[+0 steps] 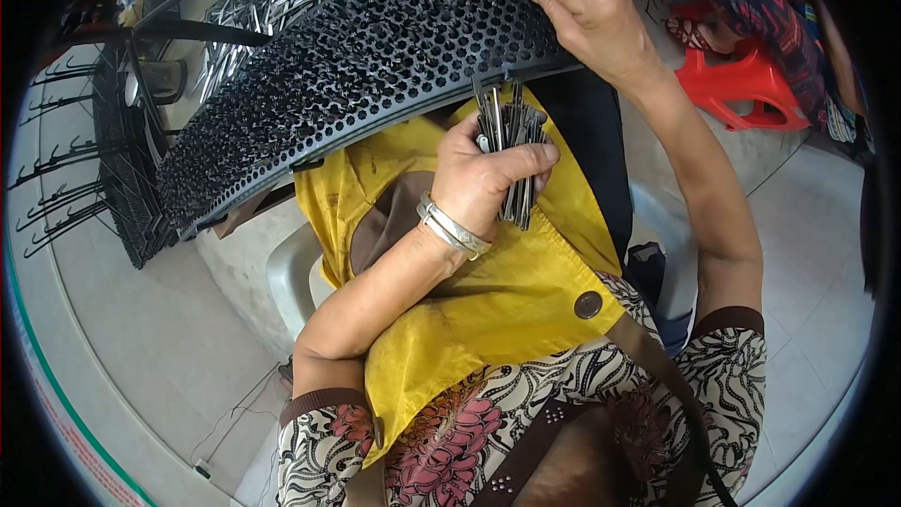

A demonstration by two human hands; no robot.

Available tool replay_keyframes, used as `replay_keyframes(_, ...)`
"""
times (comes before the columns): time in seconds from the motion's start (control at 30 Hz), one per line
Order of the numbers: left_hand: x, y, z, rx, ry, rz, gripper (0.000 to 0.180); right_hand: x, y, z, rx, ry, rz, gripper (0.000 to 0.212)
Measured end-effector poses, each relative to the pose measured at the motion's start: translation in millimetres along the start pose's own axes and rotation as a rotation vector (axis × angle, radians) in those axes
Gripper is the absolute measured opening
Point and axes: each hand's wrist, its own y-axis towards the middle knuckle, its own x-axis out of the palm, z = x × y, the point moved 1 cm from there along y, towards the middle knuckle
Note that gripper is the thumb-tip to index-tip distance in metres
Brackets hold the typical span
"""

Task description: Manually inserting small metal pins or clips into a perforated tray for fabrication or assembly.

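In front of me a long black perforated tray (488, 64) slants across, its rows of round holes mostly filled with thin dark upright pieces. My left hand (476, 174) is closed around a bundle of slim metal rods (514, 122), held upright over my lap just off the tray's near edge. At the tray's right end, my right hand (596, 23) reaches over the holes with thumb and fingers pinched together. Whatever is between those fingertips is hidden or too small to name.
Loose shiny metal strips (272, 14) lie heaped behind the tray. Hooked wire rods (66, 164) stick out at the left beside a dark rack (131, 169). A red plastic stool (732, 84) and another person's foot (690, 33) are at the right. A yellow apron (507, 291) covers my lap.
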Motion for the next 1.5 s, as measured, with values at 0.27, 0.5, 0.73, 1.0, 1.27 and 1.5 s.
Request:
replay_keyframes(0.27,-0.1,-1.5,5.4,-0.017,-0.02,-0.076,0.022,-20.6,-15.2,-42.9,0.66,0.817,-0.382,0.008)
replay_keyframes(0.5,-2.4,0.8,1.5,-0.098,0.057,-0.201,0.03,-28.6,-34.6,-43.7,0.787,0.94,-0.297,0.007)
replay_keyframes(0.73,-5.0,8.1,-2.4,-0.075,0.064,-0.19,0.03,-30.2,-27.4,-10.1,0.834,0.672,0.217,0.011)
replay_keyframes(1.0,-6.7,12.3,-1.7,-0.064,0.016,-0.145,0.027,-19.0,-20.7,20.5,0.776,0.631,0.256,0.01)
replay_keyframes(1.27,-13.3,10.6,-1.5,-0.081,-0.022,-0.109,0.027,-16.5,-26.8,32.7,0.816,0.881,0.232,0.01)
replay_keyframes(1.5,-17.3,5.8,-3.9,-0.102,-0.033,-0.081,0.028,-19.3,-18.8,30.6,0.589,0.422,0.409,0.01)
